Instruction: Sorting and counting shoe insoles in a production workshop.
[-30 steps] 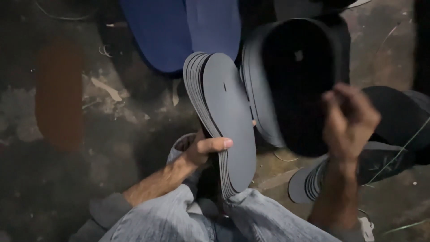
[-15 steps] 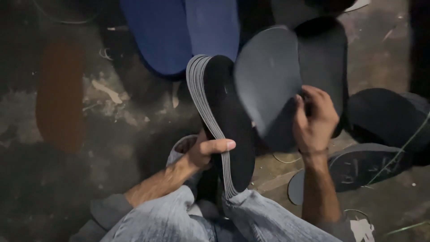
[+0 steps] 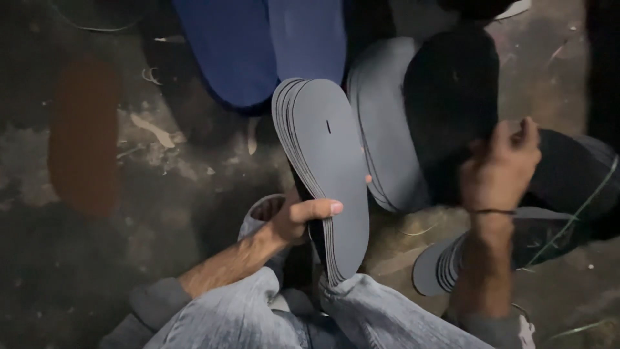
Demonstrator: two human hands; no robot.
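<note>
Grey foam sole blanks, fanned stack point(image 3: 326, 174), stand upright on person's lap, left hand point(image 3: 294, 220) clamped round lower edge, thumb across front. Right hand point(image 3: 500, 168) curled shut, pinching edge of black sole sheet point(image 3: 449, 103) leaning against second grey pile point(image 3: 384, 123) on floor. Judged midway: sizeable bundle gathered in left hand, more grey soles point(image 3: 439, 262) lying by right knee, dark soles point(image 3: 568, 174) beyond wrist not yet collected. Blue sheets point(image 3: 258, 45) behind, untouched. Dirty concrete floor point(image 3: 161, 168), brown patch point(image 3: 84, 136) at left.

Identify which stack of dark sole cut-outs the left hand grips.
The upright grey stack with a small slot near its top, gripped by the left hand; the other stacks lean or lie beyond it.
</note>
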